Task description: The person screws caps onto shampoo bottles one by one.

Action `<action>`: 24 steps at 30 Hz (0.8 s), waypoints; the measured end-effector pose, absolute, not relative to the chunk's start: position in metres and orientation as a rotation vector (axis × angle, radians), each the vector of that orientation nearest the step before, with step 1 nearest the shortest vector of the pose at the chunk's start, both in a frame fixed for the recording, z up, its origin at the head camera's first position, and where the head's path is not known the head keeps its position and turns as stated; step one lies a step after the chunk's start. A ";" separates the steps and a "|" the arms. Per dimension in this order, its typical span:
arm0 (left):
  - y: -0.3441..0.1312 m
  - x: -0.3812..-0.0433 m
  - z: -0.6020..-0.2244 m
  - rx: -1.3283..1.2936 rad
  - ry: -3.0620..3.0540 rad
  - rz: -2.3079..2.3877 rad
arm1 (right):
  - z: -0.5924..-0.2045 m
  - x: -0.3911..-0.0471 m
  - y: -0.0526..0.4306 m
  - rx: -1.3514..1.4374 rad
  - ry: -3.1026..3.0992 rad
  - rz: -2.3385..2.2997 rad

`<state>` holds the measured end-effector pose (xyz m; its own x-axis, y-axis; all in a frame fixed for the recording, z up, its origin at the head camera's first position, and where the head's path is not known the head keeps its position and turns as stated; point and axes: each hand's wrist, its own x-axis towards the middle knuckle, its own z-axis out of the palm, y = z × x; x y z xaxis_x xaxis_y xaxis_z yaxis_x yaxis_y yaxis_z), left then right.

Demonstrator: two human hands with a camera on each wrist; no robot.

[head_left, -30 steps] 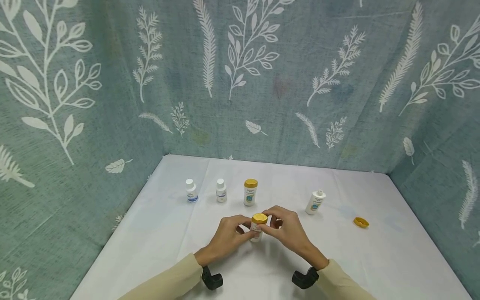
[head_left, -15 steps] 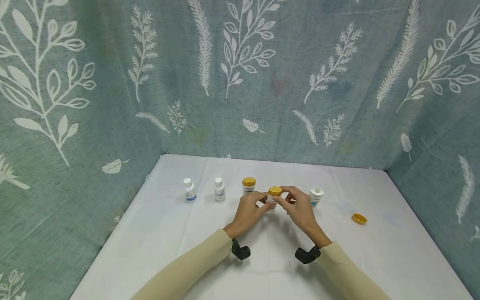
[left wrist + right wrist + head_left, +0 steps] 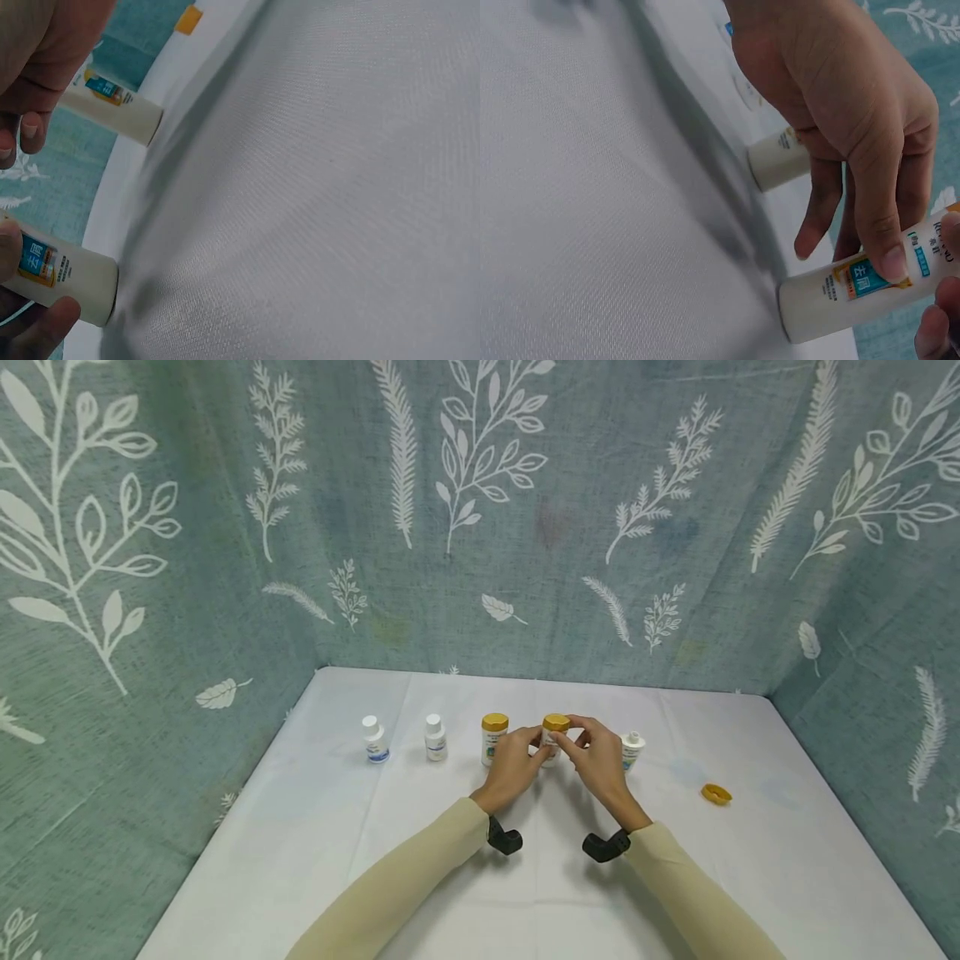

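Observation:
A white shampoo bottle [image 3: 555, 723] with a gold cap stands upright between my hands, its base right at the white cloth. My left hand [image 3: 512, 768] grips it from the left, and its thumb presses the blue-and-orange label in the right wrist view. From the other side my right hand [image 3: 602, 763] pinches the bottle high up, near the cap. Just left, partly behind my left hand, is a second gold-capped bottle [image 3: 494, 732]. An uncapped white bottle [image 3: 632, 747] stands close to the right hand, partly hidden by it.
Two small white-capped bottles, one at far left [image 3: 376, 742] and one nearer [image 3: 435, 740], stand along the same row. A loose gold cap [image 3: 716, 794] lies on the cloth [image 3: 787, 843] at right. Patterned green curtain [image 3: 555, 635] encloses the back and sides.
Both hands have carried the gold-capped bottle away from me and slightly right, from the table's middle into the row of bottles. The view has shifted slightly.

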<state>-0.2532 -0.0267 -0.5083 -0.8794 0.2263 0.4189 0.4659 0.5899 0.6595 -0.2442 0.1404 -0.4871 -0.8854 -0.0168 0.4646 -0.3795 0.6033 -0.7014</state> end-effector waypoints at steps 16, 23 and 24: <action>-0.035 -0.243 -0.513 -0.574 -2.665 -1.108 | -0.481 -0.236 0.141 0.354 -2.467 1.329; -0.041 -0.232 -0.512 -0.554 -2.700 -1.139 | -0.468 -0.219 0.153 0.462 -2.418 1.307; -0.041 -0.230 -0.511 -0.556 -2.698 -1.148 | -0.466 -0.217 0.156 0.475 -2.405 1.286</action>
